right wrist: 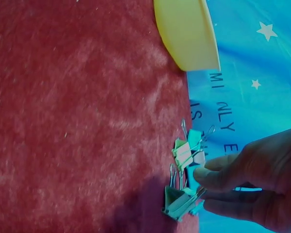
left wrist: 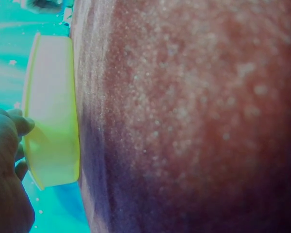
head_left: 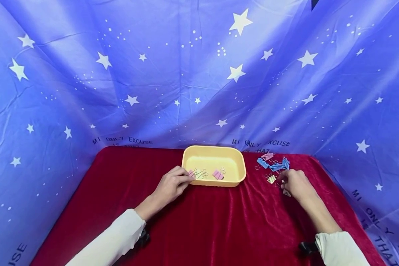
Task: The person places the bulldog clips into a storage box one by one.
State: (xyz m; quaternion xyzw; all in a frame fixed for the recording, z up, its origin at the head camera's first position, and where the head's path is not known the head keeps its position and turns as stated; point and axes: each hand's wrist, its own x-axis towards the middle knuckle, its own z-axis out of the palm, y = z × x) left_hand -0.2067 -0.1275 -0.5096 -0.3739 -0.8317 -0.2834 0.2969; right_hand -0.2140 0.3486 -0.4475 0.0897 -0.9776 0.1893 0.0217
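My left hand (head_left: 173, 183) pinches the near left part of the rim of a yellow plastic tub (head_left: 231, 184), its thumb (left wrist: 25, 125) lying over the edge. Inside the tub are a pink binder clip (head_left: 218, 174), a pale yellow binder clip (head_left: 201, 173) and another pink one beside the left fingertips. To the right, my right hand (head_left: 297, 184) reaches down at a loose group of binder clips. Its thumb and finger pinch a wire handle of a pale binder clip (right wrist: 177, 206) at the near side of that group. The fingers partly cover this clip in the head view.
Beyond the right hand lie blue binder clips (head_left: 276, 167), a pink one (head_left: 267, 156) and a pale yellow one (head_left: 271, 179). Dark red velvet cloth (head_left: 199, 225) covers the table. A blue star-printed curtain (head_left: 179, 74) hangs behind and along both sides.
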